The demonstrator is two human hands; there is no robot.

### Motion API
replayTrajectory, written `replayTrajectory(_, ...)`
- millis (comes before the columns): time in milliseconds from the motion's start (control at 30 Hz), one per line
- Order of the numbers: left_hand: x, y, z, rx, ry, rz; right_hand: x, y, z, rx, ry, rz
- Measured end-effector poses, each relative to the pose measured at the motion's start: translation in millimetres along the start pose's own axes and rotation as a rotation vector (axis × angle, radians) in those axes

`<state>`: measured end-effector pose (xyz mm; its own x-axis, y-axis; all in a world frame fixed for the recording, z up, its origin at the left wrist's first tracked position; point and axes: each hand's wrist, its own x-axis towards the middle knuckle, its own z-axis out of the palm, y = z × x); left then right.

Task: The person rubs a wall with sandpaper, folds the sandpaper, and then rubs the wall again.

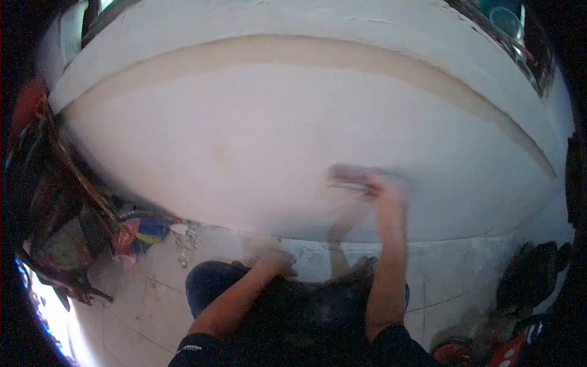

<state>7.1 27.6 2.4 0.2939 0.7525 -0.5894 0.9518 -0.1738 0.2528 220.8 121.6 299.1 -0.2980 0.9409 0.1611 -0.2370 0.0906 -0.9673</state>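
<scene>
My right hand is closed around a flat, dark-edged hand tool, smeared by motion. The tool lies close against the lower middle of a broad white wall panel, and a shadow of the arm falls below it. Lower down, my left hand rests by my left knee with its fingers curled in. A pale, blurred patch shows just above that hand, and I cannot tell what its fingers hold.
A white ledge overhangs the panel. Pale floor tiles run beneath me. At left stand dark clutter and colourful bags. Dark objects and red items sit at right.
</scene>
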Motion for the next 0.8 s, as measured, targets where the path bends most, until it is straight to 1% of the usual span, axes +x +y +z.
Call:
replayTrajectory(100,-2,8,-2,-0.077,0.079,0.018,5,-23,-48,0.125,0.097,-0.153)
replayTrajectory(133,-11,15,-13,-0.085,0.081,0.020,6,-20,-46,0.118,0.093,-0.149)
replayTrajectory(200,-24,29,-33,-0.040,-0.031,-0.039,8,-7,-38,0.090,0.169,-0.144)
replayTrajectory(267,16,6,7,-0.002,-0.026,-0.004,17,33,-22,0.041,0.150,-0.027)
replayTrajectory(300,30,-1,22,0.036,-0.019,0.027,9,34,4,0.050,0.026,0.046)
replayTrajectory(333,27,2,18,0.039,-0.020,0.033,2,32,24,0.059,-0.098,0.117)
replayTrajectory(367,17,5,5,0.027,-0.042,0.018,2,27,30,0.057,-0.094,0.116)
replayTrajectory(433,-1,10,-6,0.018,-0.063,-0.003,2,23,37,-0.057,-0.164,0.160)
replayTrajectory(500,-14,10,-7,-0.031,0.064,0.013,12,39,-3,-0.161,0.090,0.092)
replayTrajectory(567,1,8,5,-0.026,0.045,-0.010,7,10,-31,0.017,0.173,-0.078)
replayTrajectory(633,6,10,4,-0.023,0.037,-0.028,6,-17,-54,0.108,0.220,-0.220)
replayTrajectory(667,3,11,0,-0.042,0.011,-0.031,6,-16,-51,0.102,0.208,-0.217)
replayTrajectory(733,-13,14,-12,-0.062,-0.012,-0.035,7,-12,-43,0.106,0.114,-0.198)
replayTrajectory(800,-38,16,-22,-0.125,0.128,0.027,11,15,-22,-0.018,0.060,-0.009)
